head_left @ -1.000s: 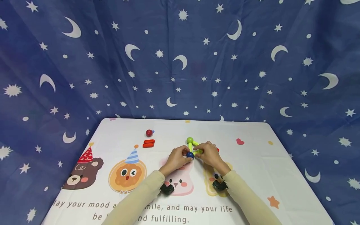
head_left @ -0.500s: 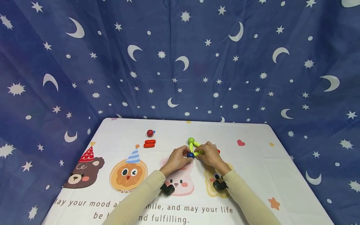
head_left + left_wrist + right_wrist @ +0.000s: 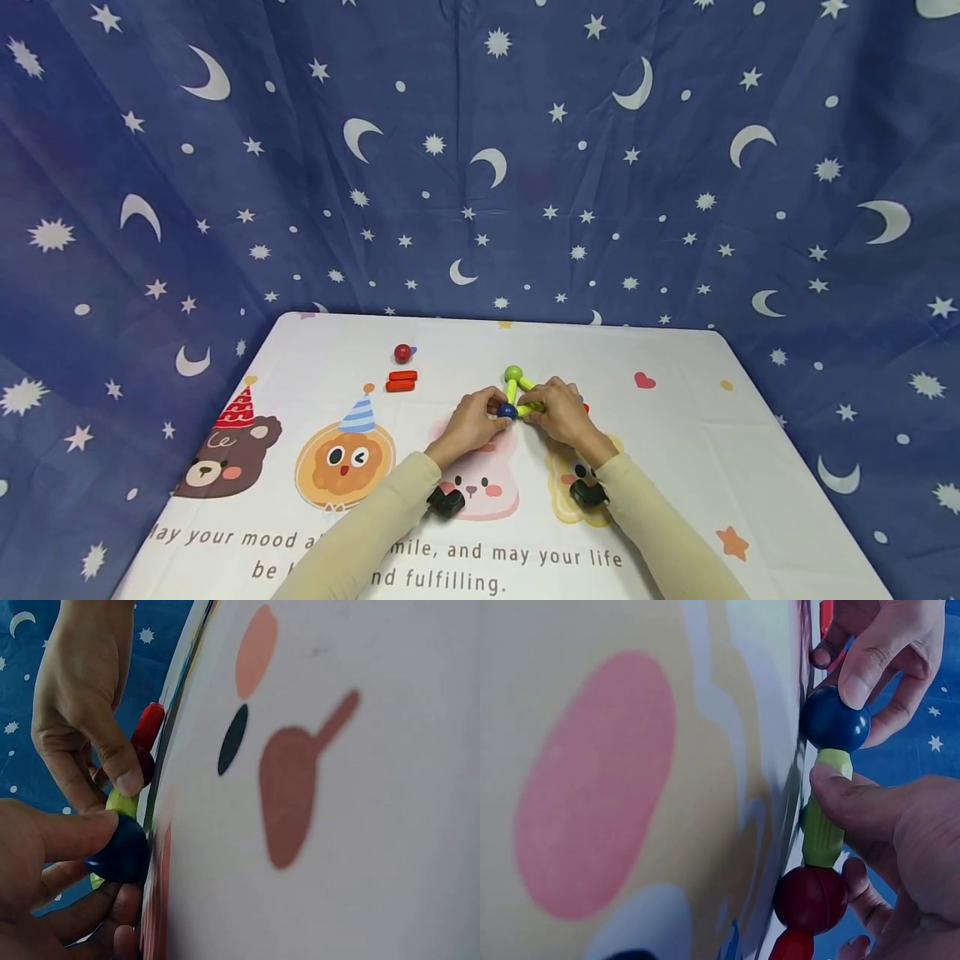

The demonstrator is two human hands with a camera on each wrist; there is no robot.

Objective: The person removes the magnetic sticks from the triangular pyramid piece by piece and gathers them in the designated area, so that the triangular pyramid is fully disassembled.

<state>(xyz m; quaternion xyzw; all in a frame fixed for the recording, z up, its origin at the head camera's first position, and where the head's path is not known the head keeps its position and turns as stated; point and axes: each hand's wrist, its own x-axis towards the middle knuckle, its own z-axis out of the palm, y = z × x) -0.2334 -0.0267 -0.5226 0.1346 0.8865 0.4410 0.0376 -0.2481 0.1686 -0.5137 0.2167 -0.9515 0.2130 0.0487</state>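
My left hand [image 3: 471, 423] pinches a dark blue ball [image 3: 507, 412] between thumb and fingers. Just right of it, my right hand [image 3: 562, 412] pinches a yellow-green rod [image 3: 826, 832], whose end meets the blue ball. In the right wrist view, a dark red ball [image 3: 811, 900] sits at that rod's other end, with a red rod [image 3: 792, 946] against it. Farther back on the table, a light green ball [image 3: 513, 373] has two yellow-green rods running from it, one toward the blue ball and one toward the right hand. My right hand hides where the second rod ends.
Two red rods [image 3: 402, 382] lie side by side to the left of the hands. Behind them is a separate red ball [image 3: 402, 353]. A printed white cloth [image 3: 660, 467] covers the table, and a blue star-patterned curtain [image 3: 480, 167] hangs behind its far edge.
The head view has shifted slightly, so the scene sits a little farther right. Both hands keep their holds on the blue ball and the yellow-green rod, with hardly any movement.
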